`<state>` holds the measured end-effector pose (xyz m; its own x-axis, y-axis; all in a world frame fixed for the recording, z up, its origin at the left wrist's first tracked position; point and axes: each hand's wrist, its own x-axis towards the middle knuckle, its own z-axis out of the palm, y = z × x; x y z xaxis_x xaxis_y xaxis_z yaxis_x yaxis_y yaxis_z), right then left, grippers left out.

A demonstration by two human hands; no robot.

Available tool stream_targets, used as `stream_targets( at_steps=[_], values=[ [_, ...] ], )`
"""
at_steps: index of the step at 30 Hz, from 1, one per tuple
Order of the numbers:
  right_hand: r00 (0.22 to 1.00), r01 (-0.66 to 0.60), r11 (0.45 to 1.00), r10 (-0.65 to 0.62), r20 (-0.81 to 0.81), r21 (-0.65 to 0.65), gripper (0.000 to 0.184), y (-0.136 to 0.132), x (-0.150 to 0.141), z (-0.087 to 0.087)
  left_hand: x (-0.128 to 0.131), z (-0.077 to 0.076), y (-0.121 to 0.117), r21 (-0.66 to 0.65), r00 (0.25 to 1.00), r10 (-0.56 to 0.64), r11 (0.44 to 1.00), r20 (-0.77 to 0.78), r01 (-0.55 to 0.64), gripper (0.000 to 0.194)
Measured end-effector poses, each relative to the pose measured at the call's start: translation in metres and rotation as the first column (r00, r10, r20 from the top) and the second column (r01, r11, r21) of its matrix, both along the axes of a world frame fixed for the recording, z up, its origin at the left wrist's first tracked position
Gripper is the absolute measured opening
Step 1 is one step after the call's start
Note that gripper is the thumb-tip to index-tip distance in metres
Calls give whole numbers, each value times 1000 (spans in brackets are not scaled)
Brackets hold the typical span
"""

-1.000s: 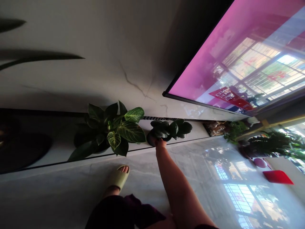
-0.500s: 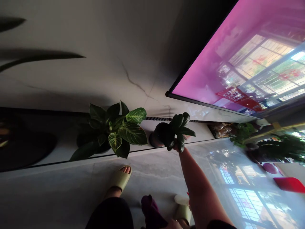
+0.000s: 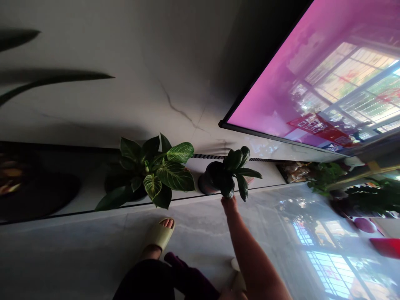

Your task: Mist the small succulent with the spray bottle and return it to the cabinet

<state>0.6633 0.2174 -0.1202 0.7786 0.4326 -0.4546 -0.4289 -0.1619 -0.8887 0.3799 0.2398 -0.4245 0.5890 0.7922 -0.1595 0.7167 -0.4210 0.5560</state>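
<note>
A small dark-leaved potted plant (image 3: 240,166) stands in a dark pot (image 3: 210,183) on the ledge. My right hand (image 3: 230,205) reaches up to its lowest front leaf (image 3: 227,190), just beside the pot. The leaf covers my fingertips, so their grip is hidden. Low in the picture, my left hand (image 3: 230,294) is mostly cut off by the bottom edge. It is closed on a dark purple cloth (image 3: 193,277), which stretches left towards my knee. Left of the small plant grows a larger potted plant (image 3: 156,171) with pale-veined leaves.
A large screen (image 3: 268,96) with a pink picture hangs on the wall above. The narrow ledge (image 3: 265,175) also bears a dark round object (image 3: 59,191) at the left. My slippered foot (image 3: 161,233) stands on the glossy floor (image 3: 200,221). More greenery (image 3: 328,173) grows at the far right.
My right hand has shifted left and down, from behind the right-hand leaves to the front leaf. One right-hand leaf now hangs uncovered. The purple cloth has moved left.
</note>
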Motion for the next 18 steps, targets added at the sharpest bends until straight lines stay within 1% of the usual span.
stream_targets(
  at_steps=[3,5,8,11,13,17,18],
  values=[
    [989,85,995,-78,-128,51,13,2,-37,-30,-1,-6,-1,8,1000,-19,1000,3,19,48],
    [978,109,990,-92,-186,86,15,16,-54,-41,-2,-7,-2,7,999,-42,999,-25,43,53],
    [977,129,989,-113,-180,79,15,46,-63,-44,-3,-7,-2,-10,996,-59,998,-71,58,58],
    [981,145,988,-137,-140,48,19,70,-59,-41,-2,-6,-1,-33,994,-58,998,-88,56,61],
    [985,141,990,-138,-106,24,20,78,-56,-41,-1,-6,-1,-44,995,-54,998,-82,51,60],
    [989,142,990,-141,-35,3,20,85,-49,-45,-1,-3,0,-59,998,-40,998,-54,37,58],
    [994,112,994,-112,-5,17,18,86,-47,-45,-1,-2,1,-62,998,-40,997,-48,37,57]
  ],
)
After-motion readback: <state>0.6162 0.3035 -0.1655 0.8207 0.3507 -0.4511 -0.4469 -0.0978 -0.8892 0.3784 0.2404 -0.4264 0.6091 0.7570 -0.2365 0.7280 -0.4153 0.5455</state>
